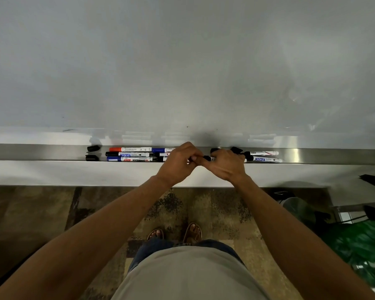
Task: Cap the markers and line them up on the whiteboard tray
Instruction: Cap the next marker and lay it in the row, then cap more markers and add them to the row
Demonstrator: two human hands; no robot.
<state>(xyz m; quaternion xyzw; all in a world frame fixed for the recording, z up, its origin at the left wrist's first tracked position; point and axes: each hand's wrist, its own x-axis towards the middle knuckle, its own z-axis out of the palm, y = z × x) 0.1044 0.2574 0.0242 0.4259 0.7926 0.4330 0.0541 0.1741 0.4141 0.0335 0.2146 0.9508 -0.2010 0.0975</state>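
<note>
Both hands meet over the metal whiteboard tray (41, 152). My left hand (178, 163) is closed on something hidden in its fingers. My right hand (225, 167) grips a black marker (208, 158) whose dark end pokes out between the two hands. Left of my hands lie a red-capped marker (130, 149), a black-capped marker (127, 154) and a blue-capped marker (128, 159). Two loose black caps (93, 148) (92, 158) rest at the tray's left. On the right side lie two more white markers (263, 153) (266, 159), with another black cap (236, 150) beside them.
The whiteboard (182, 61) fills the upper view. Below the tray is a white ledge (74, 172), then patterned floor with my sandalled feet. A green plant (359, 245) and dark objects stand at the lower right.
</note>
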